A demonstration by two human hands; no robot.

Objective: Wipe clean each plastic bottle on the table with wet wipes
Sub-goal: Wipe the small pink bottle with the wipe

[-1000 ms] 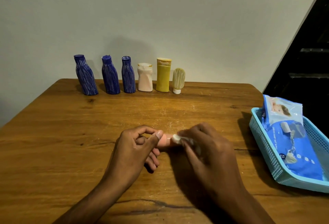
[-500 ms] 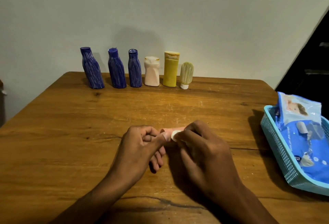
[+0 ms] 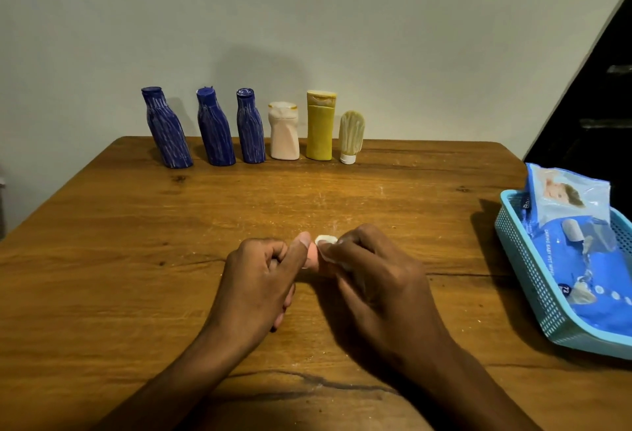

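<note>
Both hands have barely shifted — left hand (image 3: 260, 280) grips a small pink bottle (image 3: 313, 257), right hand (image 3: 372, 276) pinches a white wipe (image 3: 325, 240).

A plain pale wall (image 3: 342, 20) fills the upper part of the frame, with soft shadows on it near the middle. Below it the wooden counter (image 3: 102, 259) has a warm brown colour, with dark cracks and knots in the grain. At the upper right stands a dark, almost black area (image 3: 595, 105).
</note>
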